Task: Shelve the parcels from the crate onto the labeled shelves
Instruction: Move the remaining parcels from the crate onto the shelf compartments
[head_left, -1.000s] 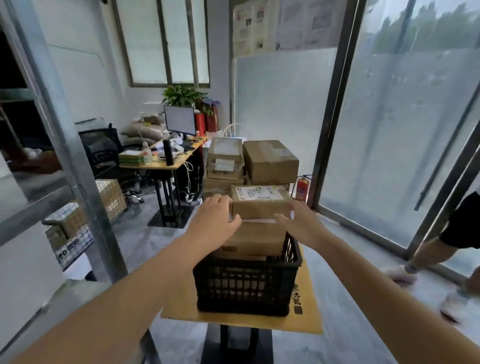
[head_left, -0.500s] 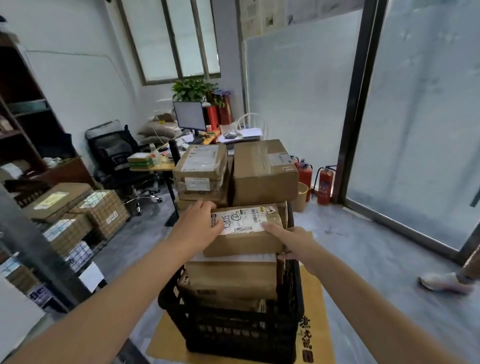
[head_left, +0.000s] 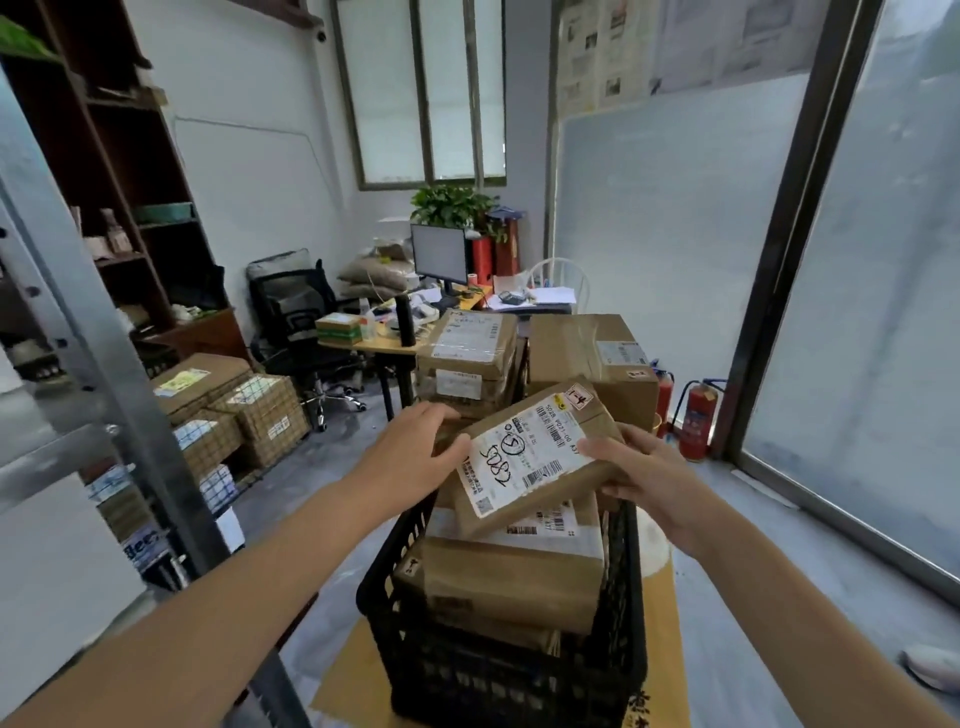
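Head view: flat brown cardboard parcel (head_left: 535, 457) tilts between the hands above the black plastic crate (head_left: 498, 675); left hand (head_left: 410, 452) pinches its corner, right hand (head_left: 654, 483) grips its edge. That shallow hold risks a slip.

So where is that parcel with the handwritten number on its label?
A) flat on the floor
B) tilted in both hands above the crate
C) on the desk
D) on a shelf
B: the parcel sits tilted between the left hand and the right hand, above the other boxes in the black crate.
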